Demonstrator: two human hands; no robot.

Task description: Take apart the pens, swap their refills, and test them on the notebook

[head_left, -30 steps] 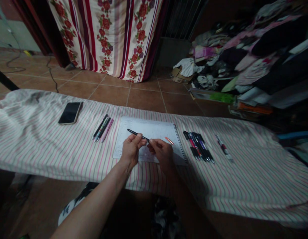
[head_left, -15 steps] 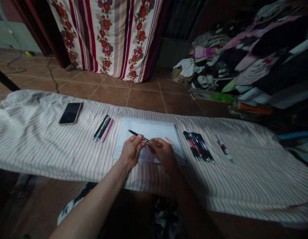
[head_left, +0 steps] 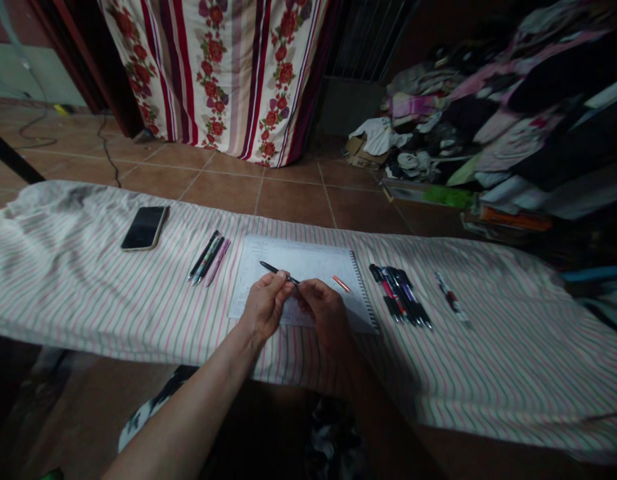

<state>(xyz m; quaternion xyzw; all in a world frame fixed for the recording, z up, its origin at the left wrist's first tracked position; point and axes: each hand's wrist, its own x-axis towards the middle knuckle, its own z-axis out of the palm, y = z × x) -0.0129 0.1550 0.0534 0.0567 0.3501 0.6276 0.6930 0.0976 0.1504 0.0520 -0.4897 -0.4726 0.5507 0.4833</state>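
Note:
A black pen [head_left: 269, 267] is held above the open spiral notebook [head_left: 308, 250], its left end pointing away from me. My left hand [head_left: 266, 301] is closed round the pen's middle, thumb on top. At the pen's other end, the fingers of my right hand [head_left: 324, 308] are pinched together; the fingertips partly hide what they grip. On the notebook, just beyond my right hand, lies a small orange-red and white stick-like piece [head_left: 341, 284], too small to name.
Left of the notebook lie several pens [head_left: 207, 259] and a phone [head_left: 144, 228]. Right of it sit a row of pens [head_left: 401, 295] and one separate pen [head_left: 452, 299]. Everything rests on a striped cloth [head_left: 508, 353]. Beyond are a tiled floor, a floral curtain [head_left: 216, 80] and piled clothes [head_left: 488, 113].
Both hands stay on the pen over the notebook. My right hand's fingers have shifted slightly at the pen's end. The whole view has moved a little.

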